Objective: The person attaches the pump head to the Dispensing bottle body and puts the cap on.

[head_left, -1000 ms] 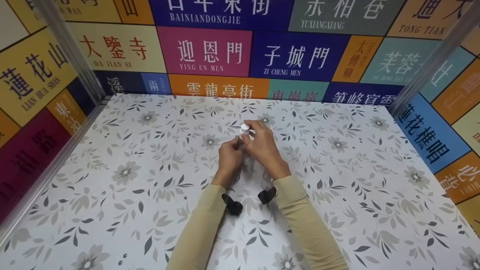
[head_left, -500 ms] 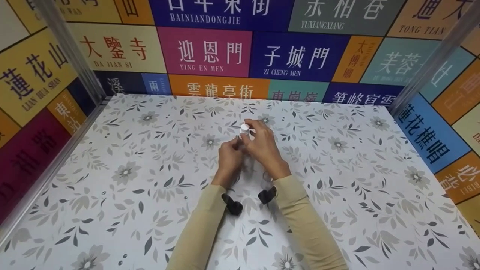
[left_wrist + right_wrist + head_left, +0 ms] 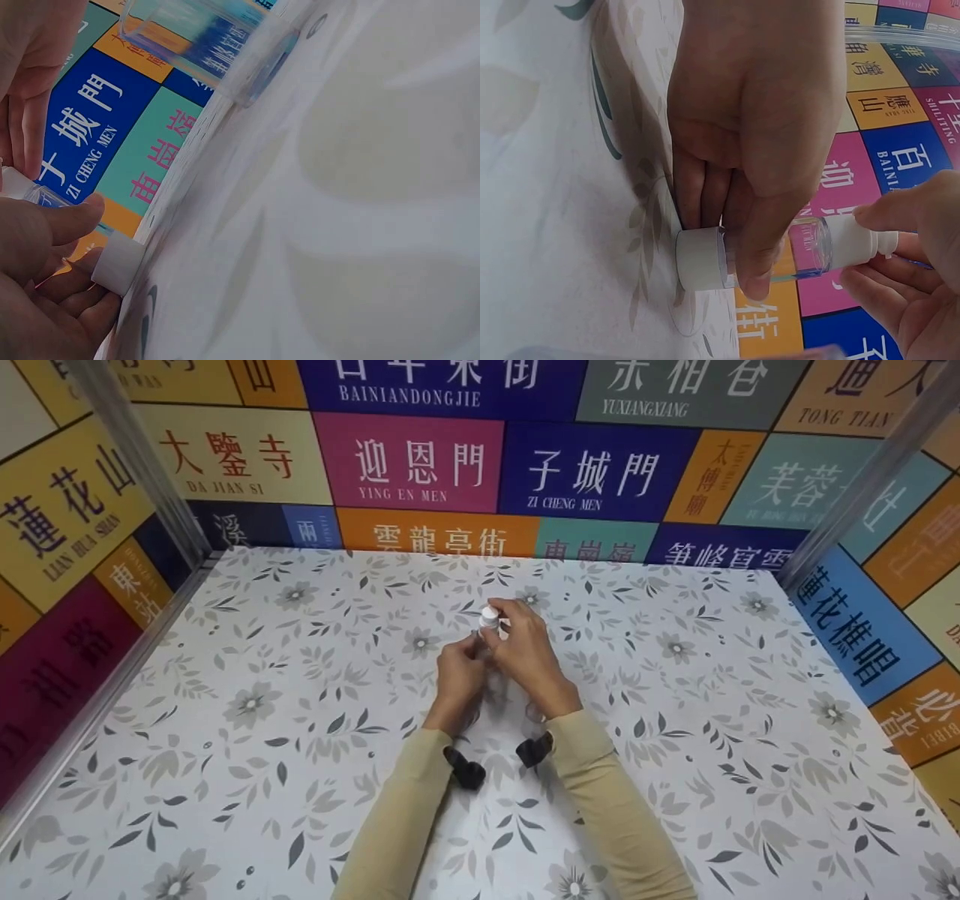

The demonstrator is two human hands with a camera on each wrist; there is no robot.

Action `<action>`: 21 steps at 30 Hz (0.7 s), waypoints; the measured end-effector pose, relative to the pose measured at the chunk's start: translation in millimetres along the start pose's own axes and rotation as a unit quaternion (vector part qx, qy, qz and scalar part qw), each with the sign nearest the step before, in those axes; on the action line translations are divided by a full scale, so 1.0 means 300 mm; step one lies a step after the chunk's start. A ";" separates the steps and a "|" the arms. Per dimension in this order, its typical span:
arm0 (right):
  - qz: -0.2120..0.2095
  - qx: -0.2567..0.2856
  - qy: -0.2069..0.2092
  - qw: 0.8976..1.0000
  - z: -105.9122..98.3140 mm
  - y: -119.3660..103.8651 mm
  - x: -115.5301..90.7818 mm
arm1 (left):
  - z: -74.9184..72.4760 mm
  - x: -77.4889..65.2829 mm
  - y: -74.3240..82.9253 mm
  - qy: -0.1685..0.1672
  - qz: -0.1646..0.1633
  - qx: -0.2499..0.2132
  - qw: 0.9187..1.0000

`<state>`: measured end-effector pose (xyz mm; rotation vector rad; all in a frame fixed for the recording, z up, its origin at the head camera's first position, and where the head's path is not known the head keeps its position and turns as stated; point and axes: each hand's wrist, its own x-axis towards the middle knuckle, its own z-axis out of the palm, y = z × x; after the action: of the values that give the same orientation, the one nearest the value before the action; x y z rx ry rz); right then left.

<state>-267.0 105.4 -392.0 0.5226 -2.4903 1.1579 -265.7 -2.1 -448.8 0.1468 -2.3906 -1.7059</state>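
A small clear bottle [image 3: 810,251] with a white base [image 3: 701,259] and a white top [image 3: 490,617] stands upright between both hands, its base at the tabletop. My left hand [image 3: 459,675] grips the bottle's lower body, with thumb and fingers round it in the left wrist view. Above it, my right hand [image 3: 529,652] pinches the white top [image 3: 851,241] between thumb and fingers. The right wrist view shows a small white nub beyond the collar. From the head view, the hands hide most of the bottle's body.
A see-through, cup-like piece [image 3: 217,49] rests on the table near the right wrist. The table [image 3: 300,780] has a floral print. Walls [image 3: 420,465] with coloured name panels stand behind and at both sides. Black wrist cameras [image 3: 466,771] hang at the sleeves.
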 end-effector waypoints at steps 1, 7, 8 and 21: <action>0.001 -0.001 0.000 1.000 0.000 0.000 0.000 | -0.001 0.000 -0.001 -0.001 0.001 -0.001 1.000; 0.001 0.001 -0.002 1.000 0.000 0.000 -0.001 | -0.004 0.003 -0.005 -0.006 0.021 0.010 1.000; 0.000 0.001 -0.002 1.000 0.002 0.001 -0.001 | -0.005 0.003 -0.005 -0.005 0.025 0.014 1.000; 0.008 0.010 -0.005 1.000 -0.001 -0.003 0.001 | -0.002 0.002 -0.003 -0.007 0.004 -0.010 1.000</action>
<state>-266.8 105.0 -391.1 0.5165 -2.4987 1.1908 -266.3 -3.1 -449.3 0.1221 -2.3799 -1.7337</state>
